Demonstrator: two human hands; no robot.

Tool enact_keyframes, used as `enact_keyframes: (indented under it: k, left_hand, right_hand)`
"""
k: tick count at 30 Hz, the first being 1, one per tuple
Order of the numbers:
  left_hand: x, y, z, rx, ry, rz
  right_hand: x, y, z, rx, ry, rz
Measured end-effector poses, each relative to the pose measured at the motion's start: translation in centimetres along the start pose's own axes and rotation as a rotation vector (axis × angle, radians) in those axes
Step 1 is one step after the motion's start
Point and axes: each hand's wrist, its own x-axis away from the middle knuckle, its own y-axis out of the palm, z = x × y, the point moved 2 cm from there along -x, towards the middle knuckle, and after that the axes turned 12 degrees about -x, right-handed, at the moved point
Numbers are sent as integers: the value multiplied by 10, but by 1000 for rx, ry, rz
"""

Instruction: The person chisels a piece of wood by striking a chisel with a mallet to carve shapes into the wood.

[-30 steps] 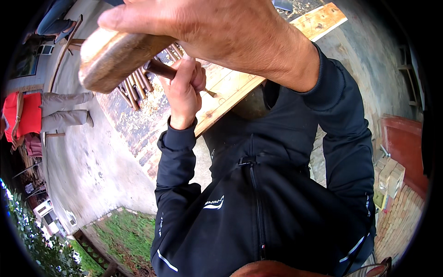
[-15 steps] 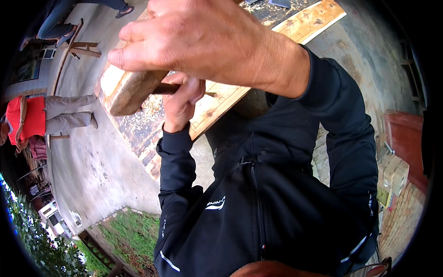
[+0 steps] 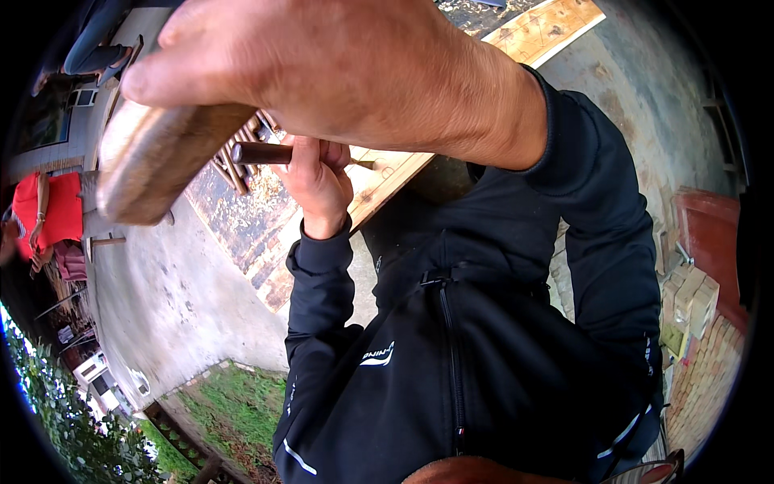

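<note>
My right hand [image 3: 322, 73] is closed around a wooden mallet [image 3: 165, 161], raised large and close to the camera; the mallet's head is blurred by motion. Below it, my left hand [image 3: 318, 181] grips a chisel [image 3: 262, 153] by its dark handle, whose butt end sticks out to the left. The chisel's metal end [image 3: 364, 164] shows on the other side of the fist, over a pale wooden board [image 3: 395, 177] with pencil marks. Mallet and chisel are apart. My right hand and forearm hide the board's middle.
The board lies on a dark worktable [image 3: 258, 242] strewn with shavings. Several tools with wooden handles [image 3: 234, 171] lie beyond my left hand. At the left are a person in a red top [image 3: 58, 210] and another person's legs [image 3: 97, 52]. Stacked blocks [image 3: 689, 298] stand at the right.
My right hand has moved left and closer to the camera with the mallet, away from the chisel's butt. My left hand has shifted slightly right, and the loose tools have come into view.
</note>
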Motion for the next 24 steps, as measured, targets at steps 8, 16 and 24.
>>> enact_keyframes:
  k: [8, 16, 24]
  left_hand:
    - [21, -5, -13, -242, 186, 171]
    - [25, -51, -6, -148, -92, -225]
    - [18, -20, -18, -29, 11, 104]
  right_hand:
    - [4, 16, -20, 208, 116, -265]
    - [12, 18, -30, 252, -18, -395]
    - [9, 5, -29, 332, -41, -364]
